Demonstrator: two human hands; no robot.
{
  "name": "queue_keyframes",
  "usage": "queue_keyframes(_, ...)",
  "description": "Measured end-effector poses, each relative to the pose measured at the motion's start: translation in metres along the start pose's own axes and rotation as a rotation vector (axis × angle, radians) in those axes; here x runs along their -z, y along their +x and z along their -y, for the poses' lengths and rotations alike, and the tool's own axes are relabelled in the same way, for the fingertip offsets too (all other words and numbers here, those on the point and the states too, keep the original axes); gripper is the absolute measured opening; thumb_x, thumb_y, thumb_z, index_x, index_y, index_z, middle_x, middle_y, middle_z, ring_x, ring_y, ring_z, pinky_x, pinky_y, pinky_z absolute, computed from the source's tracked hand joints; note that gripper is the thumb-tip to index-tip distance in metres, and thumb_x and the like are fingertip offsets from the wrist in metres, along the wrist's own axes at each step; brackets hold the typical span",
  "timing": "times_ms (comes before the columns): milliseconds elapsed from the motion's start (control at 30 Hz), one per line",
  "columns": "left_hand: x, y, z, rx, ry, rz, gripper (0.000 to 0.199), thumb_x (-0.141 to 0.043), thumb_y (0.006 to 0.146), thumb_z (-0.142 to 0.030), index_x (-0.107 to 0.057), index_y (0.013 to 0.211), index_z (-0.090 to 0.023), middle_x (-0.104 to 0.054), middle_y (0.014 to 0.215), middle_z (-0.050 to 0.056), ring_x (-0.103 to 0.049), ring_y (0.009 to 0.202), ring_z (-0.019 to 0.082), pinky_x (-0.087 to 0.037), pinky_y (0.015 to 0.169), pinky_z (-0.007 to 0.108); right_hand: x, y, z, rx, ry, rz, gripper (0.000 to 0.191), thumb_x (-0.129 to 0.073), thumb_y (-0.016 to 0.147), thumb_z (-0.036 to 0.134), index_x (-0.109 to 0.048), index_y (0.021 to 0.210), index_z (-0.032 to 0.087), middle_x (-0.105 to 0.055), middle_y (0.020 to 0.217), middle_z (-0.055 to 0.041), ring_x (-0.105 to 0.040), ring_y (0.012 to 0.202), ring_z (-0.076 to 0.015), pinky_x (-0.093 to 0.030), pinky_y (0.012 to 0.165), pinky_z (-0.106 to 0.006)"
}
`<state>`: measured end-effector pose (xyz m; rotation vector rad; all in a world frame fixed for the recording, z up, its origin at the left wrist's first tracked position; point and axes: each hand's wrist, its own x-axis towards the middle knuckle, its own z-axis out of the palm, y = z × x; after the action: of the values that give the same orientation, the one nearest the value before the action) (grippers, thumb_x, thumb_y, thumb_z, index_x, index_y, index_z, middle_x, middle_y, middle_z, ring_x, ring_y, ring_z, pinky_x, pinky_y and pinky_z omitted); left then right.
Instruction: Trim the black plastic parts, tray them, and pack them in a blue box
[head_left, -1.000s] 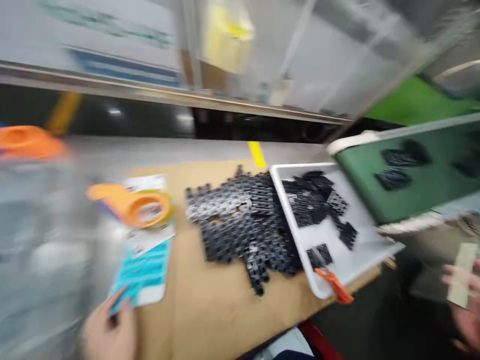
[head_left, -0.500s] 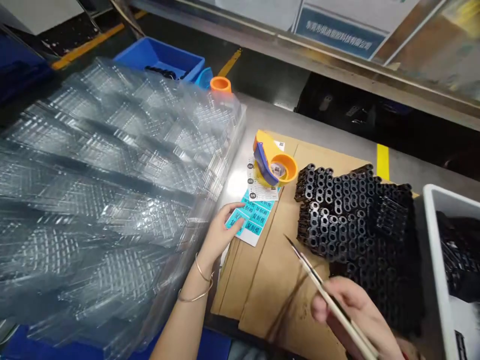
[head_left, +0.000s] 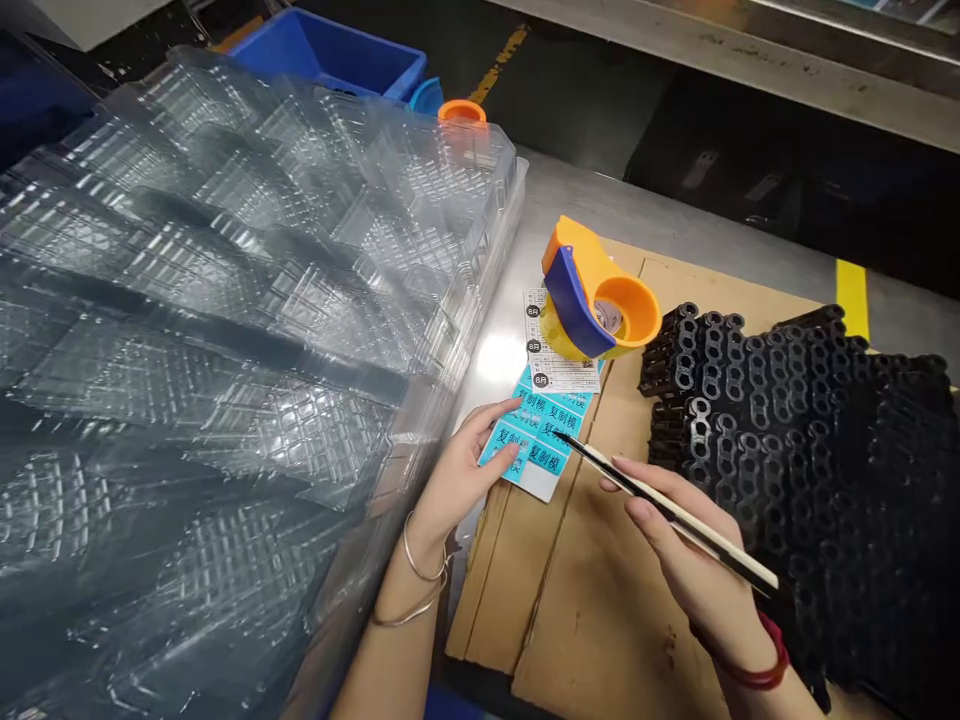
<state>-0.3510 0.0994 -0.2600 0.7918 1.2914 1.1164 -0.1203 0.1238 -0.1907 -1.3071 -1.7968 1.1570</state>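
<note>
Blue labels (head_left: 559, 420) under spread left fingers (head_left: 499, 418); right fingers (head_left: 630, 475) clamped on tweezers (head_left: 675, 515), tips now on them

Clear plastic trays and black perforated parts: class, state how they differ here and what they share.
The clear plastic trays are see-through and glossy, while the black perforated parts are opaque. The trays form one large nested stack; the parts are many small pieces heaped together. The trays lie beside the person's left hand, while the parts lie on a cardboard sheet. Both show repeating patterns: moulded cells in the trays, holes in the parts.
</note>
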Motion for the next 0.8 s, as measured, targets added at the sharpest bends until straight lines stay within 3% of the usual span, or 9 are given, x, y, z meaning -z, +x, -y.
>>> queue_keyframes(133,0.001,-0.004,0.0,-0.057,0.069,0.018,0.051,-0.069,0.087,-0.033,-0.058,0.136,-0.026,-0.053,0.144,0.008,-0.049,0.136,0.025,-0.041,0.115,0.036,-0.009,0.008,-0.005,0.023,0.039,-0.078,0.004,-0.072,0.09,0.031,-0.074,0.094,0.031,-0.076,0.092,0.0015,-0.072,0.091,-0.0159,-0.06,0.078,-0.021)
queue_keyframes(233,0.0,-0.011,0.002,-0.04,0.082,-0.03,0.044,-0.067,0.089,-0.032,-0.061,0.133,-0.027,-0.057,0.14,0.007,-0.053,0.131,0.024,-0.046,0.11,0.035,-0.013,0.01,-0.006,0.008,0.08,-0.095,0.004,-0.069,0.093,0.032,-0.072,0.094,0.029,-0.076,0.087,0.0013,-0.073,0.09,-0.0167,-0.061,0.078,-0.022)
queue_keyframes(367,-0.001,-0.021,0.002,-0.035,0.055,-0.068,0.033,-0.063,0.091,-0.027,-0.066,0.124,-0.027,-0.061,0.133,0.006,-0.056,0.126,0.022,-0.049,0.106,0.033,-0.011,0.012,-0.008,0.065,0.029,0.038,0.021,-0.064,0.097,0.03,-0.071,0.117,0.031,-0.077,0.098,0.0001,-0.074,0.093,-0.0177,-0.062,0.084,-0.026)
queue_keyframes(467,-0.003,-0.022,0.0,-0.06,0.043,-0.086,0.031,-0.062,0.091,-0.024,-0.068,0.122,-0.027,-0.064,0.129,0.005,-0.058,0.122,0.02,-0.048,0.108,0.033,-0.012,0.017,-0.008,0.135,0.02,0.126,0.024,-0.063,0.097,0.025,-0.071,0.118,0.034,-0.076,0.109,0.0031,-0.071,0.107,-0.0166,-0.056,0.101,-0.028)
queue_keyframes(567,-0.004,-0.021,-0.002,-0.087,0.108,-0.125,0.032,-0.063,0.09,-0.023,-0.07,0.121,-0.028,-0.065,0.127,0.005,-0.059,0.121,0.021,-0.048,0.106,0.034,-0.014,0.025,-0.006,0.166,0.076,0.173,0.025,-0.061,0.099,0.026,-0.069,0.12,0.037,-0.077,0.105,0.0061,-0.07,0.108,-0.0141,-0.053,0.105,-0.027)
queue_keyframes(667,-0.004,-0.019,-0.002,-0.072,0.117,-0.121,0.033,-0.066,0.089,-0.026,-0.072,0.121,-0.027,-0.065,0.124,0.006,-0.062,0.11,0.021,-0.053,0.094,0.033,-0.016,0.031,-0.003,0.236,0.056,0.246,0.029,-0.053,0.102,0.031,-0.066,0.128,0.034,-0.075,0.111,0.0024,-0.067,0.115,-0.0175,-0.055,0.104,-0.03)
queue_keyframes(800,-0.002,-0.019,-0.002,-0.027,0.074,-0.093,0.035,-0.071,0.086,-0.027,-0.072,0.121,-0.027,-0.066,0.113,0.006,-0.059,0.083,0.015,-0.053,0.073,0.027,-0.017,0.036,-0.003,0.348,0.02,0.319,0.037,-0.052,0.102,0.024,-0.06,0.137,0.033,-0.074,0.115,0.0001,-0.068,0.113,-0.021,-0.057,0.103,-0.036)
